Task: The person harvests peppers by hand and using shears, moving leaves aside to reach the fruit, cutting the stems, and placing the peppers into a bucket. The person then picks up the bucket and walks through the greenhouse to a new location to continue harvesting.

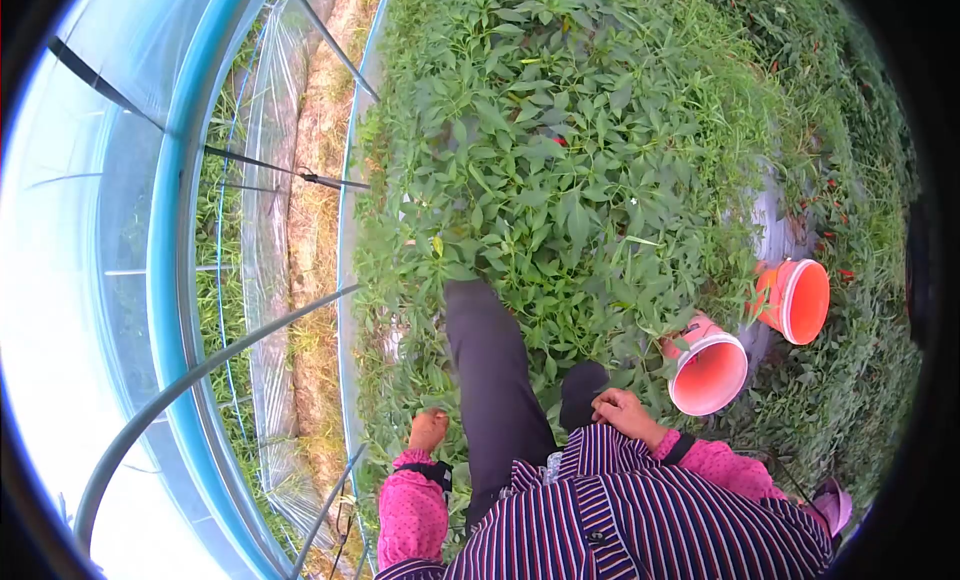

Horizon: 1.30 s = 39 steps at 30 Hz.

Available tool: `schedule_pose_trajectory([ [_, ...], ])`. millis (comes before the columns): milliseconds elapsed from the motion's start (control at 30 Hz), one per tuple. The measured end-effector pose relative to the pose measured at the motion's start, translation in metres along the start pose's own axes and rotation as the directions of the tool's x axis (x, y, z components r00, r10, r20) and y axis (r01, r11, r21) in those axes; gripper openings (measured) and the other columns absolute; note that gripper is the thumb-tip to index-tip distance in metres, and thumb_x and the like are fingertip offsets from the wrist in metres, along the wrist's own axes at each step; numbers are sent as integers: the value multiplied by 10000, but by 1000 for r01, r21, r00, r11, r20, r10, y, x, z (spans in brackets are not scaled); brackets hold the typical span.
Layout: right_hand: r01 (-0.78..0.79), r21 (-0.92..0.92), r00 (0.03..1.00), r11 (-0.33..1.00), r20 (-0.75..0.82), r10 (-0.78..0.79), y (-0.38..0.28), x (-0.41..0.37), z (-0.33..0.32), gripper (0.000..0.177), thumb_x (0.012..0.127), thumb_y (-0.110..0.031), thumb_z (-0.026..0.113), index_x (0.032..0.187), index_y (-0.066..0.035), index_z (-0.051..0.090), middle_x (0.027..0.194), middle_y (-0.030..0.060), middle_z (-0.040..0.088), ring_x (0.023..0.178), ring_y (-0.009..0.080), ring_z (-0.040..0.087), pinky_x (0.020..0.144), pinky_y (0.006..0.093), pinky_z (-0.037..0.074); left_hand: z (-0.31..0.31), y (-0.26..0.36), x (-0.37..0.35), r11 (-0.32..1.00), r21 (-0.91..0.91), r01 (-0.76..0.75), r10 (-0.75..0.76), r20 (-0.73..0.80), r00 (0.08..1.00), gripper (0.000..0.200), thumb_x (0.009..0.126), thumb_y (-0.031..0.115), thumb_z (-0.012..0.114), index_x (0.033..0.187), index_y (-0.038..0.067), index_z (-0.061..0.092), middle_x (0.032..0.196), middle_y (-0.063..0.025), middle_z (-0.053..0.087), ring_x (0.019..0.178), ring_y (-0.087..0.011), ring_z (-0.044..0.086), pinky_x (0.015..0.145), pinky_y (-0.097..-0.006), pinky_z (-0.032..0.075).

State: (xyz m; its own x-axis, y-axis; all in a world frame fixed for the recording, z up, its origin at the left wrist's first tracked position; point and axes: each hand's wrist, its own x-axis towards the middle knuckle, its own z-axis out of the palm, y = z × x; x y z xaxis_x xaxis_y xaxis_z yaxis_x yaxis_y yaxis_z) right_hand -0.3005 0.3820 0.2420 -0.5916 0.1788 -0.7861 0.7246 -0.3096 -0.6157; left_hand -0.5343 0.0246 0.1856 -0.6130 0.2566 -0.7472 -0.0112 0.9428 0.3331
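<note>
My left hand [428,431] hangs low beside my left leg, over green leaves. Its fingers are curled in, and what they hold, if anything, is hidden. My right hand [622,412] rests by my right knee, at the hem of my striped shirt [640,510]. Those fingers are bent together with nothing visible in them. Leafy pepper plants [570,210] fill the ground ahead of my knees, with a red pepper [559,141] showing among the leaves. To the right of my right hand, a pinkish bucket [708,372] lies tipped, its mouth toward me.
Another orange-red bucket [794,300] leans farther right beside a strip of grey plastic sheet [770,225]. At left stand a curved blue frame [172,250] and clear film. A grey hoop pole [215,365] crosses low on the left. More red peppers [846,276] show at far right.
</note>
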Motion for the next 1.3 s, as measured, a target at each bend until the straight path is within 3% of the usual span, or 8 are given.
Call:
schedule_pose_trajectory([
  [133,-26,77,989,997,-146,37,-3,6,-1,206,850,-155,545,900,42,580,728,104,639,641,134,618,602,262,512,-39,66,71,982,71,-172,167,74,983,261,779,238,561,940,51,645,803,-158,658,771,-275,647,693,-353,501],
  [367,-33,87,943,996,-326,60,-17,64,49,190,833,-144,556,905,29,586,727,105,640,643,142,622,606,260,508,-67,97,204,931,-289,-221,296,247,923,244,803,58,502,1009,-40,589,831,-93,640,756,-159,603,682,-278,481],
  [500,-264,413,877,872,-274,395,-46,114,94,198,830,-137,535,911,39,578,737,106,634,632,141,621,603,265,505,-66,85,262,968,-191,-166,230,390,892,245,790,150,576,964,-19,610,814,-152,654,730,-196,633,652,-310,492],
  [633,-305,468,868,830,-222,444,-70,156,138,190,841,-128,526,915,40,571,738,95,629,607,140,612,599,271,510,-100,135,297,947,-71,-312,311,432,846,248,793,141,571,987,-12,593,841,-152,648,745,-218,637,664,-322,497],
  [767,-251,573,891,780,-178,418,-98,175,161,215,892,-165,518,971,33,551,782,87,625,655,132,613,630,256,500,-78,161,308,866,-34,-499,428,564,706,189,789,94,565,947,-1,605,822,-127,642,733,-190,629,678,-298,494],
  [900,-193,730,892,656,-147,427,-86,179,181,197,897,-147,500,989,22,547,811,77,615,714,132,616,657,260,502,-44,219,279,518,-23,-855,575,749,328,219,757,142,596,950,41,581,887,-104,615,817,-293,605,703,-389,487],
  [1100,-123,806,861,578,-203,467,-52,162,185,175,863,-132,517,911,28,568,745,82,616,650,126,612,617,264,513,30,244,247,220,75,-973,322,936,145,246,775,221,543,972,73,543,987,-85,549,910,-282,552,726,-441,437],
  [1300,-48,816,862,576,-257,437,-7,137,173,179,879,-134,514,943,23,571,754,73,616,667,114,609,636,261,505,83,250,209,100,15,-995,130,991,28,233,750,200,556,932,56,556,943,-88,548,909,-280,553,749,-436,437],
])
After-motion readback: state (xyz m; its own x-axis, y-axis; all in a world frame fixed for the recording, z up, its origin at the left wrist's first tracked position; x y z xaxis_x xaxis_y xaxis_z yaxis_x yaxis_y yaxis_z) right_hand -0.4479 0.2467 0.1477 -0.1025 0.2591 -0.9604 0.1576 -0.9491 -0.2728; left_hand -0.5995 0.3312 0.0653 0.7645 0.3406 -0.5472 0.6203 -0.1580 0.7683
